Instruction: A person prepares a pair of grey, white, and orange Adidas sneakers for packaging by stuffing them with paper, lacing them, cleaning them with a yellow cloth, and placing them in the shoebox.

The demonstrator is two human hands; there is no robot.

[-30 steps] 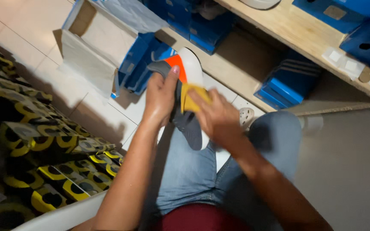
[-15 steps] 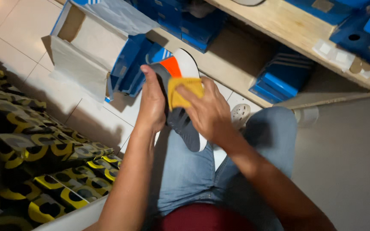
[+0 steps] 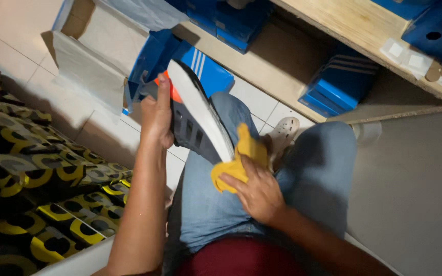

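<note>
The left hand [image 3: 157,115] grips a grey shoe [image 3: 196,120] above the lap, fingers wrapped around it. The right hand [image 3: 257,191] presses a yellow cloth [image 3: 241,158] against its white sole, fingers pinching the cloth.

Tilted grey white-soled sneaker [image 3: 196,122], crumpled yellow cloth [image 3: 239,161] alongside

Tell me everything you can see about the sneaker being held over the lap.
The sneaker is dark grey with a thick white sole and an orange patch near one end. It is tilted on its side, sole edge facing up and right, above the jeans-clad lap. The left hand grips its upper from the left; the right hand presses a yellow cloth against its lower end.
</note>
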